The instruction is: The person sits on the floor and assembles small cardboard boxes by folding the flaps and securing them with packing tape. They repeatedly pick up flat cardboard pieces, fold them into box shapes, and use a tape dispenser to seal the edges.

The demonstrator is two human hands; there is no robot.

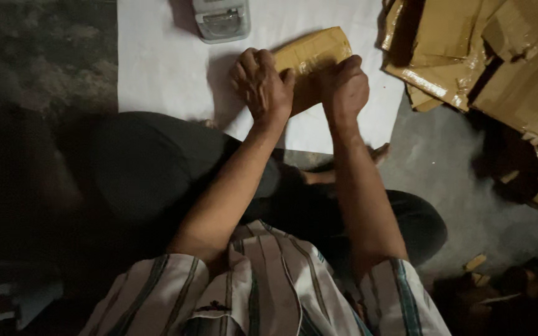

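Dim room, grey concrete floor point(462, 186). White sheet point(157, 62) spread on floor as work area. Person seated cross-legged, left hand point(261, 84) and right hand point(344, 87) both clasped on brown tape-wrapped parcel point(312, 53) lying on sheet. Small grey device point(221, 18) at sheet's far edge. Flattened cardboard pile point(499, 56) heaped at right.

Dim overall, with light pooling at the top on the white sheet point(157, 62) and the cardboard pile point(499, 56). Heavy shadow down the left side and bottom corners, swallowing detail there. Soft shadows cast leftward beneath the left hand point(261, 84) and right hand point(344, 87). Faint sheen on the taped parcel point(312, 51). Slightly soft and grainy throughout.
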